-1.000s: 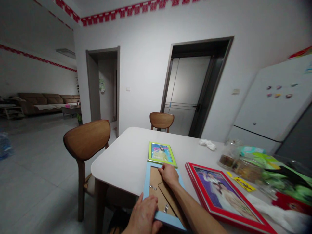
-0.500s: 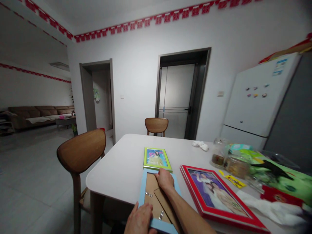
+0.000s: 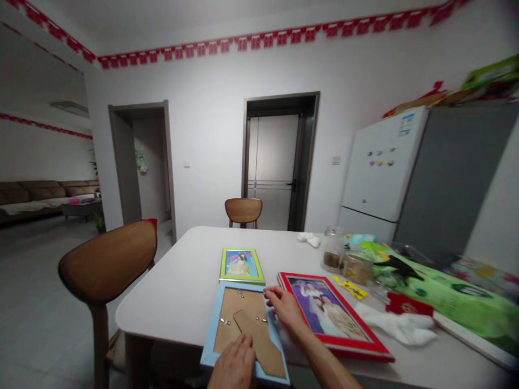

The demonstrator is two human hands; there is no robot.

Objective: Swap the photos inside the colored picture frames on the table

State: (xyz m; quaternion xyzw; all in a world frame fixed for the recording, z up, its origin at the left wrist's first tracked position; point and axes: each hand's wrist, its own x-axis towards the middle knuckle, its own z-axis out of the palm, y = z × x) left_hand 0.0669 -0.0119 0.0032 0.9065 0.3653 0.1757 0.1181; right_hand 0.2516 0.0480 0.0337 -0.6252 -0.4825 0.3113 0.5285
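Observation:
A light-blue picture frame (image 3: 210, 336) lies face down at the near side of the table, its brown backing board (image 3: 251, 308) showing with a folded stand flap and several small metal clips. My left hand (image 3: 237, 359) rests on the lower part of the backing, fingers lying flat. At the frame's upper right edge is my right hand (image 3: 286, 309), thumb and fingers pinched together; what is between the fingertips is too small to make out. Just beyond sits a green picture frame (image 3: 242, 266) with a photo. To the right lies a red picture frame (image 3: 332, 313), its photo facing up.
Glass jars (image 3: 357, 266), a yellow packet (image 3: 353, 289), white cloth or tissue (image 3: 399, 324) and green packaging (image 3: 450, 302) crowd the table's right side. Wooden chairs stand at the left (image 3: 109, 265) and the far end (image 3: 243, 209) of the white table (image 3: 170, 302).
The view has turned to the right. My right hand has moved off the backing's top to the frame's right edge, uncovering the upper clip. My left hand lies further onto the backing.

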